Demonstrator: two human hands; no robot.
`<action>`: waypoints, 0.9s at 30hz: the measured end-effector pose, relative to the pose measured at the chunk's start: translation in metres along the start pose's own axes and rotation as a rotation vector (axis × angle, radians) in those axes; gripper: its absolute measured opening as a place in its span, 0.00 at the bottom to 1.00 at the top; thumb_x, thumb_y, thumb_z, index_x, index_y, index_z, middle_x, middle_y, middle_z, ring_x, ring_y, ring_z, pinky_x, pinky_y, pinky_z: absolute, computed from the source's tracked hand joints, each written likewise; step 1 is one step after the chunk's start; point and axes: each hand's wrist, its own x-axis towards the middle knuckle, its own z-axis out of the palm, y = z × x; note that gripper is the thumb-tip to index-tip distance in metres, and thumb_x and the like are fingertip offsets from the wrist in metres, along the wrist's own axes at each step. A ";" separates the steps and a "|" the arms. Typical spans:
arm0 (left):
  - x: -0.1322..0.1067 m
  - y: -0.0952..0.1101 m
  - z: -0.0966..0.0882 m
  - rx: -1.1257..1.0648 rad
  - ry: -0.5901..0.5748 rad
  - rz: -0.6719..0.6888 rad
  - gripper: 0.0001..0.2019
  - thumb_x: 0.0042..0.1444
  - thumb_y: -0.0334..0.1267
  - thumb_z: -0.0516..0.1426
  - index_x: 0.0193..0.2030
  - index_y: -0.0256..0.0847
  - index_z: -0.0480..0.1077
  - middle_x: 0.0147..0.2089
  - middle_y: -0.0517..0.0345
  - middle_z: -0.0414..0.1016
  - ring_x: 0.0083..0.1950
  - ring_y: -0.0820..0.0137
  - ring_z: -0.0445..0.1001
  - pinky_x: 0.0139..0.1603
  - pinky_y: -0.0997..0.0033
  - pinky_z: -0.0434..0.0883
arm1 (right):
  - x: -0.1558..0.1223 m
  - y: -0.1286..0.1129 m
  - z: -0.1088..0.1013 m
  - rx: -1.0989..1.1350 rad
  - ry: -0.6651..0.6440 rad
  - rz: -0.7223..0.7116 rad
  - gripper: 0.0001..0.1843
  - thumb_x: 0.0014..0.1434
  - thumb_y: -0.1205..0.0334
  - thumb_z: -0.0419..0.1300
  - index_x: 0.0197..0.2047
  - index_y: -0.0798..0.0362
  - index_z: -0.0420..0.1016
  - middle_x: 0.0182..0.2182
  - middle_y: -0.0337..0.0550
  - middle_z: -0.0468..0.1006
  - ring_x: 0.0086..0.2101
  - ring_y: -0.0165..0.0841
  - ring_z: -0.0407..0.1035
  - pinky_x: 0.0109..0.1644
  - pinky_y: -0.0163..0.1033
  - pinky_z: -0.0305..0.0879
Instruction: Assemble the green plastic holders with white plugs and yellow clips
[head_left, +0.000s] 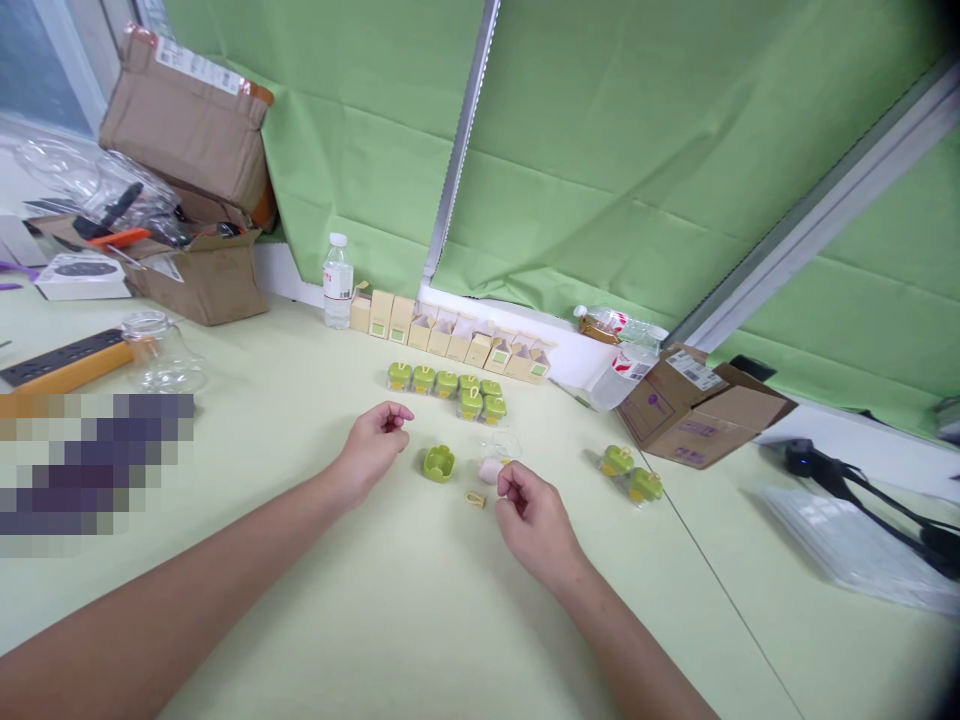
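Observation:
Over the pale table, my left hand [373, 447] has loosely curled fingers, thumb and index finger apart, with nothing visible between them. Just right of it sits a small open green cup-like piece [439, 463] with a wavy rim. My right hand [536, 515] is closed in a pinch, a pale pinkish rounded piece [490, 471] at its fingertips. Behind that piece lies a clear plastic shell [504, 446], partly hidden by it. A small yellowish loop-shaped piece [475, 499] rests on the table between the hands.
Several green-lidded clear containers [447, 384] stand ahead, two more [631, 474] at right. Behind runs a row of small cream cartons [441, 330]. Water bottles [337, 282], cardboard boxes [679, 408], a power strip [67, 360], a clear jar [161, 355] and plastic bags [847, 545] surround them.

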 end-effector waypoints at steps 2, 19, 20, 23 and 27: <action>0.000 0.000 0.000 0.004 -0.001 0.003 0.16 0.33 0.30 0.55 0.34 0.41 0.71 0.32 0.62 0.63 0.32 0.72 0.62 0.32 0.73 0.58 | 0.000 0.000 0.000 -0.008 0.002 0.000 0.08 0.47 0.72 0.52 0.28 0.49 0.60 0.21 0.30 0.58 0.23 0.29 0.54 0.26 0.33 0.49; 0.000 -0.003 0.000 0.050 -0.007 0.029 0.15 0.35 0.30 0.55 0.35 0.40 0.71 0.33 0.61 0.65 0.36 0.70 0.65 0.35 0.73 0.61 | 0.000 0.002 0.002 -0.060 -0.026 -0.063 0.11 0.49 0.74 0.53 0.34 0.49 0.66 0.24 0.32 0.63 0.25 0.29 0.58 0.29 0.33 0.54; 0.000 -0.003 0.000 0.054 -0.010 0.032 0.15 0.35 0.30 0.55 0.35 0.40 0.71 0.34 0.61 0.65 0.37 0.70 0.65 0.36 0.73 0.61 | 0.000 0.002 0.002 -0.063 -0.027 -0.065 0.11 0.48 0.74 0.53 0.34 0.49 0.66 0.24 0.32 0.63 0.25 0.29 0.58 0.29 0.33 0.54; 0.000 -0.003 0.000 0.071 -0.023 0.033 0.16 0.35 0.31 0.55 0.36 0.40 0.71 0.34 0.61 0.65 0.38 0.70 0.65 0.36 0.73 0.61 | -0.001 0.002 0.002 -0.072 -0.031 -0.065 0.11 0.48 0.74 0.53 0.32 0.49 0.67 0.23 0.31 0.62 0.24 0.28 0.58 0.28 0.32 0.54; 0.000 -0.003 0.000 0.098 -0.036 0.040 0.16 0.36 0.31 0.54 0.36 0.39 0.71 0.34 0.61 0.65 0.38 0.70 0.65 0.36 0.73 0.61 | -0.002 0.001 0.001 -0.095 -0.035 -0.071 0.11 0.46 0.75 0.53 0.30 0.49 0.66 0.22 0.30 0.60 0.23 0.27 0.56 0.27 0.32 0.52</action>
